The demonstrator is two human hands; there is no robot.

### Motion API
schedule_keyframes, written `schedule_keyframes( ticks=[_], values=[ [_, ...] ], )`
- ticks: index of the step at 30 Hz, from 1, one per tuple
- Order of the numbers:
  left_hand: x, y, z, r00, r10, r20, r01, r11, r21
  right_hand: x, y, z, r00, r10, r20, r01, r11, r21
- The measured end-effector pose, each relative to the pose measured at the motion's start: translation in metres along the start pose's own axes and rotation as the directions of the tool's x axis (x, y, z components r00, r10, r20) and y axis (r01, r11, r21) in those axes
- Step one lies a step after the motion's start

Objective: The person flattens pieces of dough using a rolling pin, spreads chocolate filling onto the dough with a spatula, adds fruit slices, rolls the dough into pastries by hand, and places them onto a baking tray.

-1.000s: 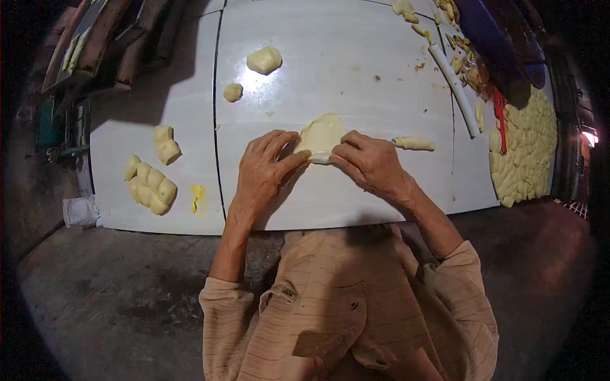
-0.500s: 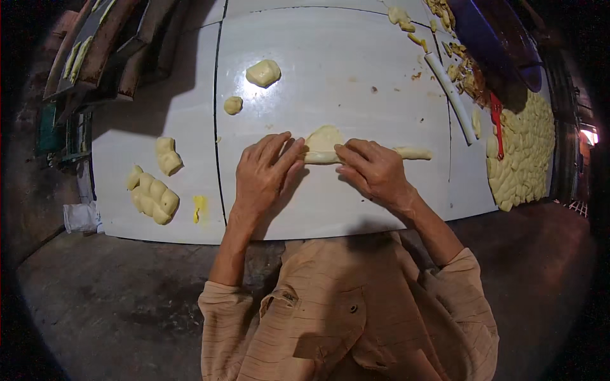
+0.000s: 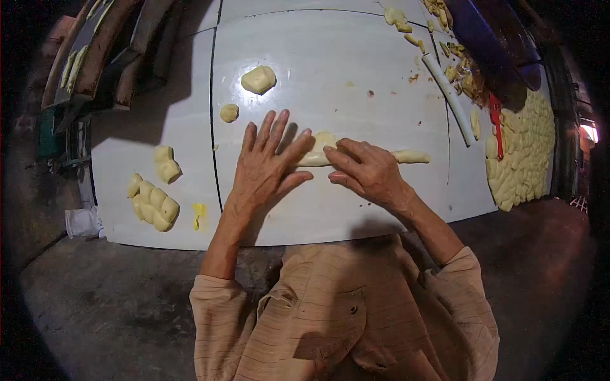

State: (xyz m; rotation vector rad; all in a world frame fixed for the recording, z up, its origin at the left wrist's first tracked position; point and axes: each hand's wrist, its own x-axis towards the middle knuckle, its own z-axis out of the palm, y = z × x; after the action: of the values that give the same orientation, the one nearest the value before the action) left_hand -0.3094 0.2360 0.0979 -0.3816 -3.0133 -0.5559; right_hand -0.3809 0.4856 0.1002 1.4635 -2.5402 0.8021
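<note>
A pale piece of dough (image 3: 314,159), part-rolled with a flat rounded flap at its far side, lies on the white tabletop in front of me. My left hand (image 3: 264,159) rests flat over its left end, fingers spread. The fingers of my right hand (image 3: 372,168) are bent over its right end, with the thumb on the near side; the palm hides that end. Just right of that hand a narrow roll of dough (image 3: 413,156) shows; I cannot tell whether it joins the piece between my hands.
A large dough lump (image 3: 258,80) and a small ball (image 3: 229,113) sit beyond my left hand. At left lie plump dough pieces (image 3: 154,203) and a yellow scrap (image 3: 199,214). To the right are a white rod (image 3: 448,98), a red-handled tool (image 3: 496,127), many small dough pieces (image 3: 520,152) and a dark-blue basin (image 3: 492,38).
My left hand has opened from bent fingers to a flat spread over the dough. The dough's far flap looks shorter. My right hand has shifted slightly left.
</note>
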Motion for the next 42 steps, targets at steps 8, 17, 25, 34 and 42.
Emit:
schedule_keyframes(
  ticks=[8, 17, 25, 34, 42],
  values=[
    [0.012, 0.004, -0.005, 0.997, -0.067, 0.029, 0.065, 0.995, 0.07, 0.012, 0.009, 0.007, 0.997, 0.08, 0.001, -0.08, 0.997, 0.002],
    [0.008, -0.002, 0.0, 0.97, -0.057, -0.237, 0.016, 0.985, -0.172, 0.016, 0.01, 0.004, 0.997, 0.078, 0.01, -0.077, 0.996, -0.048],
    [0.006, -0.002, 0.004, 0.951, 0.001, -0.309, 0.002, 1.0, 0.01, 0.023, 0.011, 0.012, 0.997, 0.083, 0.013, -0.081, 0.992, -0.094],
    [0.011, 0.009, -0.003, 0.948, -0.215, -0.233, 0.204, 0.976, -0.071, 0.036, 0.012, 0.008, 0.992, 0.112, 0.053, -0.107, 0.991, -0.079],
    [0.016, 0.006, -0.004, 0.968, -0.145, -0.202, 0.14, 0.989, -0.038, 0.041, 0.012, 0.001, 0.993, 0.076, 0.087, -0.074, 0.997, -0.028]
  ],
)
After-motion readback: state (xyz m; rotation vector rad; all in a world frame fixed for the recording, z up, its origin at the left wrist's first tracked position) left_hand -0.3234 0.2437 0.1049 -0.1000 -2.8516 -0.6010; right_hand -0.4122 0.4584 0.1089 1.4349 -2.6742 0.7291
